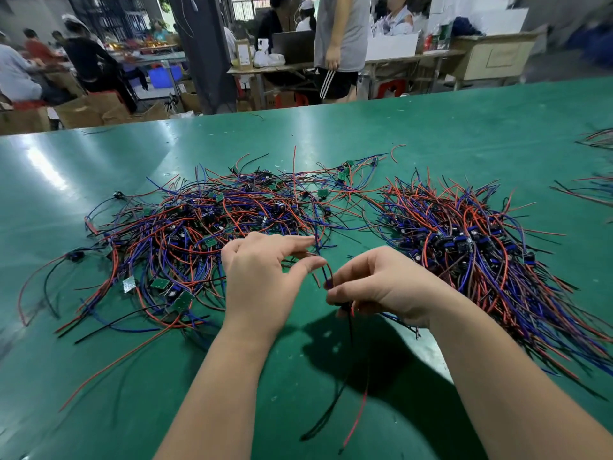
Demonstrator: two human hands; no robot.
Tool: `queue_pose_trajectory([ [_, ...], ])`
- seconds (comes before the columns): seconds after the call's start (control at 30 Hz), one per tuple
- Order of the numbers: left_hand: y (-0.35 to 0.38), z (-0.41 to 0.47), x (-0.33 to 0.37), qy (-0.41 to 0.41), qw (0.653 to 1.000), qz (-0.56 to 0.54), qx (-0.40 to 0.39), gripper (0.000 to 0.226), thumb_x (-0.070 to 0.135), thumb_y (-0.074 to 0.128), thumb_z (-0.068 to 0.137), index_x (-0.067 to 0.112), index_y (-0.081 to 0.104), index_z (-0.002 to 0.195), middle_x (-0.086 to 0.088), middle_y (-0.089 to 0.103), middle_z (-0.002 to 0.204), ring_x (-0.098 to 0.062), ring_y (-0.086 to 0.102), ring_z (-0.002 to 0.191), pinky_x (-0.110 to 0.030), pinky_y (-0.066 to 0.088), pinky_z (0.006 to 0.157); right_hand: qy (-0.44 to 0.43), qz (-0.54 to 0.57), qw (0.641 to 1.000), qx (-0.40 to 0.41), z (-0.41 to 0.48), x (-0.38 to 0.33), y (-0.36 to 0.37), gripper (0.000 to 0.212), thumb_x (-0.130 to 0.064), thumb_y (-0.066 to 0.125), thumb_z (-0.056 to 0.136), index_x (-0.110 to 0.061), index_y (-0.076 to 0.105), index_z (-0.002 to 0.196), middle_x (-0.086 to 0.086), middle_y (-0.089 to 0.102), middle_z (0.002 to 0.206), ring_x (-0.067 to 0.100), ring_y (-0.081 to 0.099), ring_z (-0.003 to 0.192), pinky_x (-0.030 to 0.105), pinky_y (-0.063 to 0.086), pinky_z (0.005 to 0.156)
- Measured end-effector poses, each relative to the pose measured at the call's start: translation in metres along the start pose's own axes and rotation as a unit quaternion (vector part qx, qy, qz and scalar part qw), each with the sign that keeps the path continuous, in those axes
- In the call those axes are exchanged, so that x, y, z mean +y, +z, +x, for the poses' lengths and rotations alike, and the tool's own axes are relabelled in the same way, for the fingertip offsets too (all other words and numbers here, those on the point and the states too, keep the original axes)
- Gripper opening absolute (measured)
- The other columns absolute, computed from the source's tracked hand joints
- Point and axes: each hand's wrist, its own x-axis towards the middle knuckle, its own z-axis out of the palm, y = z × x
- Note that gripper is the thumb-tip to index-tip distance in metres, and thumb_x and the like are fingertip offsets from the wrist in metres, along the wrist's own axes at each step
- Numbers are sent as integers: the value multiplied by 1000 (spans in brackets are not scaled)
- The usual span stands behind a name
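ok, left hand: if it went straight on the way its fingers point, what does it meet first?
Likely the blue wire just past the index fingertip of the left hand, then the red wire rising from the grip of the right hand. Depth is unclear: it may pass above them.

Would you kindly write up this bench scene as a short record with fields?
Surface: green table
Left of hands: tangled pile of red, blue and black wires with small boards
Right of hands: neater pile, wires lying more in line
Right hand: grips one wired part, black and red leads hanging below
Left hand: fingers fairly straight, thumb tip by that part's upper wires
Background: people at other benches
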Motion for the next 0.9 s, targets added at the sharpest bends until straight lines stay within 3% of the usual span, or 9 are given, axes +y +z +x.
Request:
queue_pose_trajectory([
  [0.1,4,-1,4,25,997,25,63,43,44,77,68,29,71,108,8,66,106,-14,54,104,-27,23,94,-8,1,1000,5,0,-1,1,10,-1,70,75,-10,73,72,12,72,73,13,65,58,15,43,46],
  [0.2,8,-3,8,-21,993,-26,110,67,44,72,77,22,49,136,-2,46,131,-12,37,123,-27,24,107,-15,161,987,21,3,-3,-2,9,-1,71,73,-9,71,71,14,73,80,22,70,67,16,45,46],
  [0.27,7,-2,11,-85,984,-120,99,64,47,57,86,20,40,141,0,42,130,-4,40,121,-25,32,105,-25,278,960,25,3,-6,-6,4,-9,71,66,-11,73,68,13,73,83,26,71,74,18,50,47],
  [0.33,7,1,15,-185,946,-265,41,47,49,45,89,20,51,126,1,58,112,4,57,95,-19,45,85,-36,348,936,34,4,-8,-9,5,-14,71,63,-15,75,66,8,72,81,25,72,76,19,53,49],
  [0.4,10,3,19,-299,867,-397,-38,37,46,41,92,16,63,99,-2,70,85,-4,65,68,-23,52,66,-40,393,917,50,6,-9,-12,5,-16,70,62,-16,75,64,4,72,76,21,72,74,19,54,52],
  [0.53,14,-2,30,-344,802,-461,-159,41,48,54,77,9,67,83,-2,71,68,-12,66,58,-23,56,55,-52,386,919,67,8,-9,-11,11,-19,65,66,-22,76,64,-4,73,76,8,68,64,15,46,52],
  [0.6,16,-5,33,-331,799,-471,-176,35,44,58,74,11,67,83,0,72,70,-11,66,58,-20,53,51,-62,401,912,57,9,-7,-10,14,-17,64,68,-20,76,64,-2,73,76,7,67,63,14,48,52],
  [0.73,17,-4,30,-311,838,-427,-134,23,37,62,82,15,68,87,7,69,66,-2,56,48,-11,42,45,-71,431,898,56,11,-7,-10,13,-12,63,68,-13,76,64,3,68,68,14,67,62,18,52,53],
  [0.9,17,-5,28,-223,885,-399,-84,28,42,68,69,18,70,83,5,72,73,-5,64,67,-17,51,66,-82,297,948,78,11,-3,-2,10,-17,66,64,-12,69,72,-2,67,65,7,64,56,14,45,49],
])
